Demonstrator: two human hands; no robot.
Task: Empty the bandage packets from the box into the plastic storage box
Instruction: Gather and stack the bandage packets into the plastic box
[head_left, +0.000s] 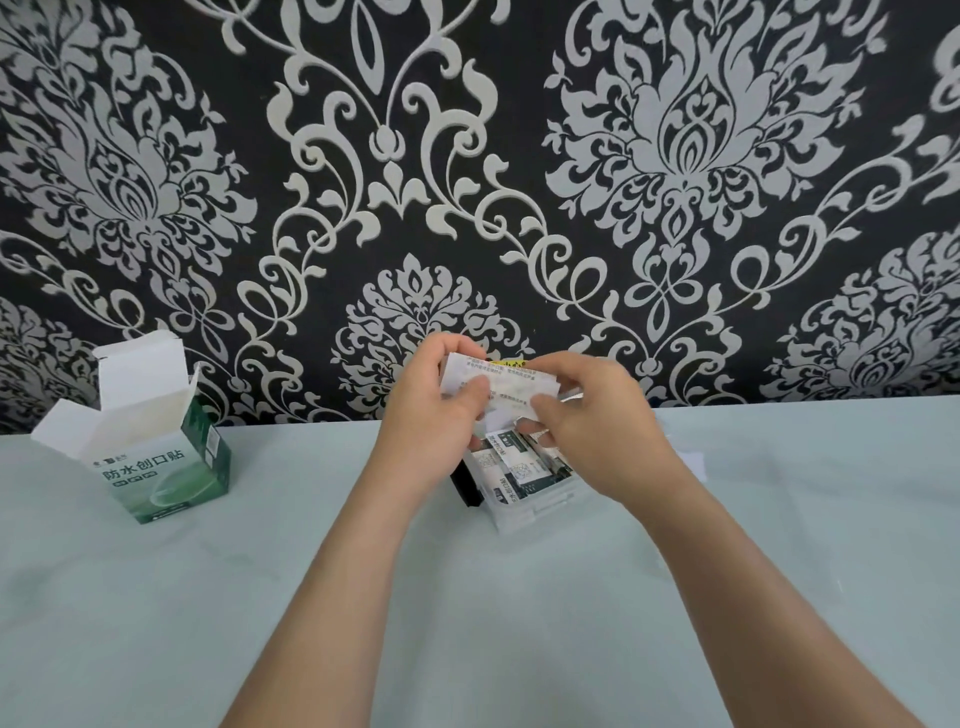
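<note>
Centre of frame: small sheaf of bandage packets (501, 384), white with printed text, raised just above the plastic storage box (524, 512). Gripped at the left end by the left hand (441, 415), thumb across the front, fingers curled behind. Pinched at the right end by the right hand (592, 431), thumb and fingertips closed on the lower edge. Both hands narrow, neither free.

Below the hands: clear storage box, resting on the table (260, 597), partly hidden by both wrists. Inside it, loose packets (511, 462) with dark green and white print, lying flat and overlapped. Number not countable. Against its left wall, a black item (465, 486); nature not determinable.

Left of frame: cardboard box (166, 462), green and white, upright on the table, top flaps open, well apart from the storage box. Contents not visible from this angle.

Upper frame: black wallpaper (467, 156) with pale floral pattern, behind the table's far edge.
</note>
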